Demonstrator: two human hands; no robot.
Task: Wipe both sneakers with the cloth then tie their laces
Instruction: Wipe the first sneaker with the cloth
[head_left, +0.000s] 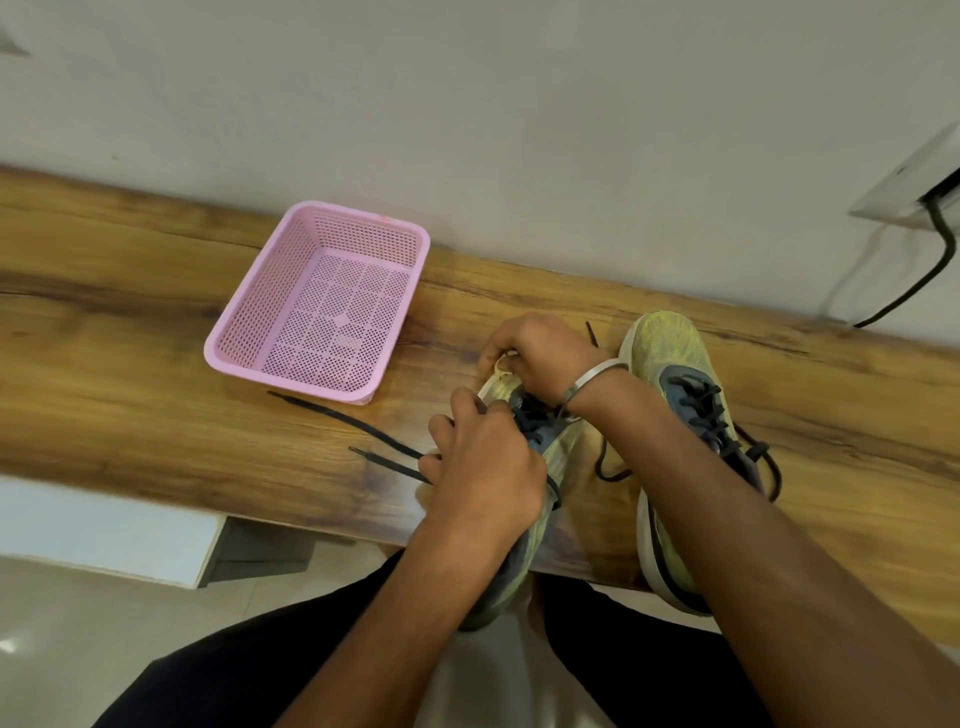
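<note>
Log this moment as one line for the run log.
left hand: holds laces | right hand: grips left sneaker toe | right sneaker: untied | basket: nothing visible inside | cloth: not visible

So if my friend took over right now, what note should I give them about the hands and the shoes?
Left hand: grips the laces of the left sneaker, two dark ends trailing over the wooden table.
Right hand: fingers curled at that sneaker's toe; what it holds is hidden.
Right sneaker: beside it on the table, laces loose, untied.
Pink basket: empty, further left.
No cloth in view, so wiping cannot be judged.
Left to do: tie both sneakers.
</note>
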